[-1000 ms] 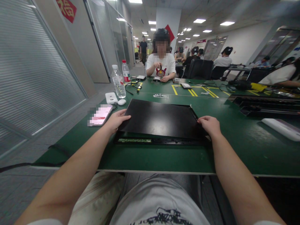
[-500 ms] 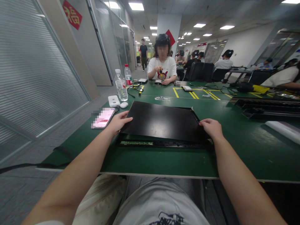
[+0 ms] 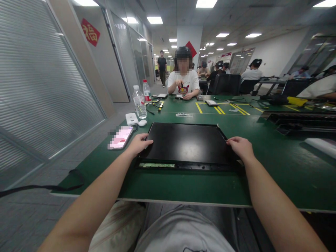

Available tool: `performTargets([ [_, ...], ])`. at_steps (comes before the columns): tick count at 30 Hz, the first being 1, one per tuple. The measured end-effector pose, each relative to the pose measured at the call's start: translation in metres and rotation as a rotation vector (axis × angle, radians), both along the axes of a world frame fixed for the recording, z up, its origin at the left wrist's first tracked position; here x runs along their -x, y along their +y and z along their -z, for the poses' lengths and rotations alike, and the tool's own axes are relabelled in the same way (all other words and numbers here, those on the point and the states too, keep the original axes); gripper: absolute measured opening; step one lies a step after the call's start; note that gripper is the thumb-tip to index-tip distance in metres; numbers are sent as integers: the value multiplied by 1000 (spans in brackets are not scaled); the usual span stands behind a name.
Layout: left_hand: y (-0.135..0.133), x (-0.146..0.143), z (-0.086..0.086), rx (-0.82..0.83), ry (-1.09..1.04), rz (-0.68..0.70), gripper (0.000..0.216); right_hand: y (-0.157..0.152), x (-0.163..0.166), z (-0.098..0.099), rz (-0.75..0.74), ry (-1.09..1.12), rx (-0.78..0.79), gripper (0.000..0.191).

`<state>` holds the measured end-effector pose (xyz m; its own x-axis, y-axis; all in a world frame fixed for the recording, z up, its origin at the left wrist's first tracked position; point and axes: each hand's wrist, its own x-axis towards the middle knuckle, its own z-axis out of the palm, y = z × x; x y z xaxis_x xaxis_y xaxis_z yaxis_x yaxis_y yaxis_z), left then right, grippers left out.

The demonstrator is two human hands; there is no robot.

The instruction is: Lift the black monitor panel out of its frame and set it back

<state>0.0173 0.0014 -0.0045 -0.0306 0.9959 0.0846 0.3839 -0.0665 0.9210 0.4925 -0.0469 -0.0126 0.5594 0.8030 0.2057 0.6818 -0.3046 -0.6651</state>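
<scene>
In the head view, a glossy black panel [image 3: 183, 140] lies over a shallow black frame [image 3: 210, 167] on the green table [image 3: 194, 187], straight in front of the person. The frame's rim shows along the panel's far and right edges, and its near strip extends past the panel's near edge, with a narrow green circuit board [image 3: 157, 165] at the left part of that strip; whether the panel sits flat all round is unclear. The left hand [image 3: 140, 144] holds the panel's left edge, thumb laid on the upper face, the other fingers down at the side and partly hidden. The right hand [image 3: 240, 147] has thumb and forefinger brought close together at the right edge; whether they grip the panel, the frame or both cannot be told. Left of the panel, near the left hand, are a phone [image 3: 122, 137] with a lit screen, a white boxy device [image 3: 131, 119] and a small white rounded object [image 3: 142, 123]. Behind these stand a clear bottle [image 3: 140, 104] and a red-capped bottle [image 3: 147, 91], with black cables [image 3: 157, 104] beside them. Long black parts [image 3: 301, 120] lie well to the right. Across the table sits a co-worker [image 3: 193, 81] in a white shirt, both hands at a small device [image 3: 179, 96].
</scene>
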Motion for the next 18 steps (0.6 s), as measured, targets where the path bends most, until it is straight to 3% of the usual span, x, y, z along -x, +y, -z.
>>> performTargets([
  [10, 2, -1, 5, 21, 64, -18, 53, -1, 0, -2, 3, 9, -6, 12],
  [18, 7, 2, 12, -83, 183, -1, 35, 2, -4, 1, 0, 45, -13, 15],
])
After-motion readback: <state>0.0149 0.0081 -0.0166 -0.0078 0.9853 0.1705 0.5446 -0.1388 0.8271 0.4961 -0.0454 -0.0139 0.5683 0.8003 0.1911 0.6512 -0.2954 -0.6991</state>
